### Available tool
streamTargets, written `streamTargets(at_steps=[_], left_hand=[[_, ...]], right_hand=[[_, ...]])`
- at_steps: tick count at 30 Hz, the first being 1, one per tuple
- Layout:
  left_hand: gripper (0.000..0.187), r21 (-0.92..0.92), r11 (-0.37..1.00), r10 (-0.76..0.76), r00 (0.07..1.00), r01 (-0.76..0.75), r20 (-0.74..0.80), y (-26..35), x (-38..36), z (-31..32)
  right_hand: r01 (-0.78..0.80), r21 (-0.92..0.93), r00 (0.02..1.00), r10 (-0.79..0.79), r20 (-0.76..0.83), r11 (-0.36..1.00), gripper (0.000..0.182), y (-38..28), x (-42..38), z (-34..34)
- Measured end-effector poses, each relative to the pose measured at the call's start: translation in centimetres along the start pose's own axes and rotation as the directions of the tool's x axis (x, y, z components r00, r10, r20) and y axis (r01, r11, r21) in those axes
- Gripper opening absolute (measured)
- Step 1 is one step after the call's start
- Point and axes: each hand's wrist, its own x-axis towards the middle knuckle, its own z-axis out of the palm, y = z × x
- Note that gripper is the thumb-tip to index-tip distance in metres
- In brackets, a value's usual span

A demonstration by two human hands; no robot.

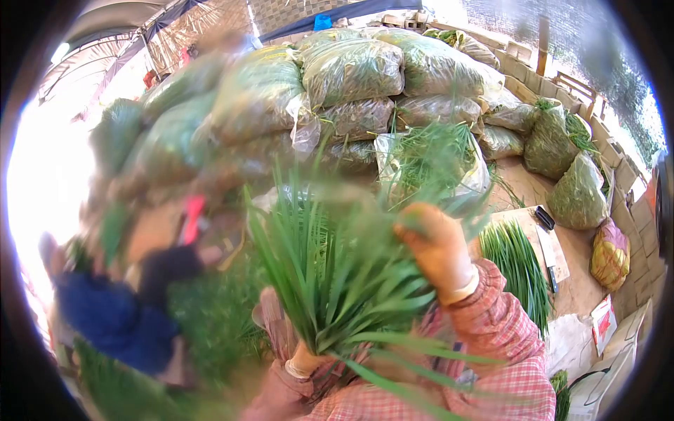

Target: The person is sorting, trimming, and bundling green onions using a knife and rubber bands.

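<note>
A large bunch of long green leaves point(330, 281) fans upward in the middle of the view. At its base, low in the middle, my left hand point(307, 359) is closed around the stems, partly covered by the leaves. My right hand point(437, 245), in an orange-tan glove, is raised at the bunch's right side. Its fingers are curled against blurred leaf tips, and what lies between them is too smeared to make out. Both sleeves are red and white checked.
Stuffed clear bags point(354, 70) are piled behind. An open white sack point(477, 175) holds loose greens. To the right, cut leaves point(516, 270) lie beside a knife point(551, 270) and a black object point(544, 217) on a board. A blurred person in blue point(119, 316) is at left.
</note>
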Motion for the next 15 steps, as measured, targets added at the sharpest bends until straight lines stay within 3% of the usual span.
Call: streamTargets(at_steps=[3,4,5,8,11,13,14,15], left_hand=[[0.041,-0.034,0.999,-0.024,1.0,0.025,0.017,0.6,0.2,0.8],[0.041,-0.044,0.998,-0.032,0.999,0.033,0.027,0.9,0.3,1.2],[0.041,-0.06,0.997,-0.045,0.998,0.047,0.039,1.2,0.4,1.7],[0.042,-0.149,0.976,-0.149,0.985,0.161,0.092,1.4,0.6,1.7],[0.04,-0.362,0.815,-0.396,0.891,0.452,0.222,-1.4,-0.7,-0.6],[0.038,-0.689,0.666,-0.331,0.941,0.285,0.069,-2.4,-1.2,-1.4],[0.042,-0.83,0.525,-0.323,0.946,0.187,0.009,-1.2,-0.3,-0.9],[0.037,-0.944,0.323,-0.386,0.92,0.065,-0.069,0.4,0.6,-0.7]], right_hand=[[-0.333,0.151,0.942,0.336,0.006,0.931,0.009,1.7,-0.4,0.5],[-0.463,0.296,0.874,0.485,0.0,0.835,0.009,2.0,-0.3,0.7],[-0.434,0.4,0.869,0.492,-0.05,0.807,0.009,3.3,-0.5,0.9],[-0.427,0.356,0.834,0.514,-0.2,0.831,0.009,7.3,-0.9,0.5],[-0.397,0.489,0.75,0.581,-0.316,0.777,0.016,11.2,-2.4,-3.0],[-0.361,0.733,0.588,0.751,-0.301,0.576,0.023,11.8,-3.9,-5.6],[-0.502,0.688,0.723,0.69,0.0,0.525,0.033,12.6,-5.8,-5.8],[-0.691,0.275,0.722,0.654,0.226,0.668,0.044,12.6,-8.3,-5.7]])
